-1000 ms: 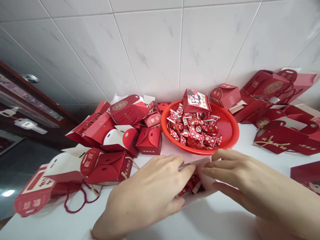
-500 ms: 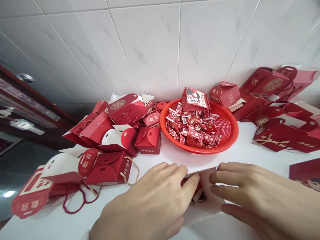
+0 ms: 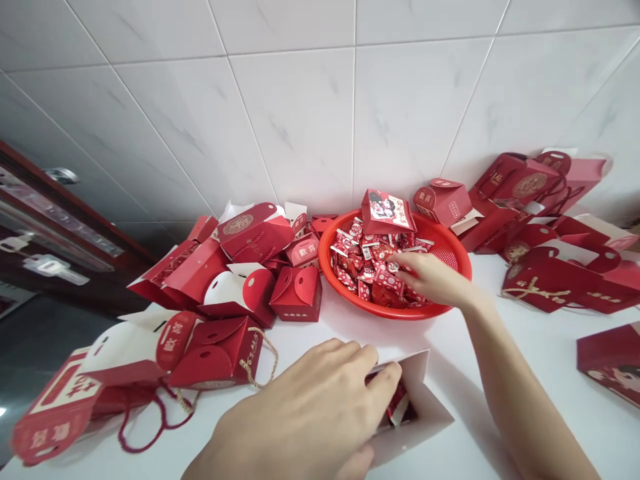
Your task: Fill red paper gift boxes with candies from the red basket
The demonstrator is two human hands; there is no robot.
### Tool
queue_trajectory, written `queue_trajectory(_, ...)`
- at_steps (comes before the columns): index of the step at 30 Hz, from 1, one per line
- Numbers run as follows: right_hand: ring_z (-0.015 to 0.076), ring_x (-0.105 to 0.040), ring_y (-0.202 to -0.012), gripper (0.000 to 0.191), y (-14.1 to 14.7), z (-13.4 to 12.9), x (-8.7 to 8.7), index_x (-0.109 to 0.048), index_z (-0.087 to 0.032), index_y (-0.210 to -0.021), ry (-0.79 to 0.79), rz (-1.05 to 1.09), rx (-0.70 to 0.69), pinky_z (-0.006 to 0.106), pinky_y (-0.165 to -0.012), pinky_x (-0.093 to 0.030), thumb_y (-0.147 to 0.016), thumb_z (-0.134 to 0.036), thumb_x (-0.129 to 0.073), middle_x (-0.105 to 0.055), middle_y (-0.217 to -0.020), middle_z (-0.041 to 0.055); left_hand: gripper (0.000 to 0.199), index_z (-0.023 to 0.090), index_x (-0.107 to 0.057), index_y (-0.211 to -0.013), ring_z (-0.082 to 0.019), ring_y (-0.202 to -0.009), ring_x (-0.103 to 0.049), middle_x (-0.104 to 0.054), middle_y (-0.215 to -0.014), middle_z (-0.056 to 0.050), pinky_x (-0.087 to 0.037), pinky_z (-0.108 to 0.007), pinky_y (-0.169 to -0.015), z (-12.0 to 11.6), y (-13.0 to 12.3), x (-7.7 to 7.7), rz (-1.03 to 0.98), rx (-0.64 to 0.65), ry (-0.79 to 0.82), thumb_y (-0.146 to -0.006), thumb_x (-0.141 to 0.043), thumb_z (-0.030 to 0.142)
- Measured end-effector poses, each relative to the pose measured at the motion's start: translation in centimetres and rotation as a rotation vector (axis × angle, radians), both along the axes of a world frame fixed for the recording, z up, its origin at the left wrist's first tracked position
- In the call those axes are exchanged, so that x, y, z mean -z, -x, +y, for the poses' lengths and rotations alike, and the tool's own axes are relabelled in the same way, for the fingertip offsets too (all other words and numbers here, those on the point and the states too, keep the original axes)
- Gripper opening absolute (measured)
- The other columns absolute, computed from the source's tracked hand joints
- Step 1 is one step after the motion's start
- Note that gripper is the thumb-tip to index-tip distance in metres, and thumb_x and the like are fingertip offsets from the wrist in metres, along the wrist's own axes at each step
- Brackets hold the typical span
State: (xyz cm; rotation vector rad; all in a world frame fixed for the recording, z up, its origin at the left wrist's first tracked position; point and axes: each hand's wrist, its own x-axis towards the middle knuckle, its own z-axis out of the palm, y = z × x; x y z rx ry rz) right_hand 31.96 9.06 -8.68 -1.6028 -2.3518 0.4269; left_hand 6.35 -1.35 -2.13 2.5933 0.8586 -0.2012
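My left hand is closed over the near left wall of an open paper candy box, white inside. Red wrapped sweets lie at its bottom, partly hidden by my fingers. My right hand reaches into a round red plastic basket, fingers stretched out and apart. Its fingertips touch the pile of red and white wrapped candies; no candy can be made out in its grip. A small red box with a cartoon couple rests on the back of the pile.
Several red gift boxes crowd the left side, among them a closed one and one with a gold rope handle. More red boxes stand at right, with a printed one nearer. A tiled wall rises behind the white table.
My right hand has left the candy box's right side and moved up and forward into the basket. My left hand stays on the box. The view has tilted up slightly.
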Motion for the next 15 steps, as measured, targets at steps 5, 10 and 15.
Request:
queue_trajectory(5, 0.0286, -0.04, -0.149, 0.057, 2.4, 1.5, 1.5, -0.048, -0.018, -0.154, 0.208, -0.16, -0.243, 0.042, -0.119, -0.037, -0.097, -0.02, -0.048, -0.043, -0.161, 0.0114, 0.046, 0.024, -0.062, -0.132, -0.027, -0.112, -0.064, -0.068, -0.121, -0.007, -0.051, -0.036, -0.095, 0.4, 0.2, -0.1, -0.043, -0.012, 0.047, -0.087, -0.065, 0.017)
queue_trajectory(10, 0.0287, -0.07, -0.109, 0.034, 2.5, 2.1, -0.3, -0.076, -0.016, -0.114, 0.282, -0.428, -0.198, 0.035, -0.089, -0.053, -0.097, -0.023, -0.047, -0.075, -0.118, 0.0149, 0.047, 0.023, -0.062, -0.131, -0.027, -0.11, -0.065, -0.068, -0.12, -0.008, -0.051, -0.036, -0.095, 0.7, 0.2, -0.1, -0.055, -0.011, 0.088, -0.085, -0.067, 0.017)
queue_trajectory(15, 0.0321, -0.073, -0.09, 0.033, 2.6, 2.7, -1.1, -0.077, -0.008, -0.095, 0.248, -0.523, -0.076, 0.035, -0.073, -0.051, -0.097, -0.024, -0.047, -0.076, -0.096, 0.0221, 0.049, 0.02, -0.063, -0.133, -0.03, -0.116, -0.064, -0.067, -0.131, -0.011, -0.052, -0.038, -0.097, 0.5, 0.0, -0.4, -0.031, 0.032, 0.042, -0.085, -0.069, 0.018)
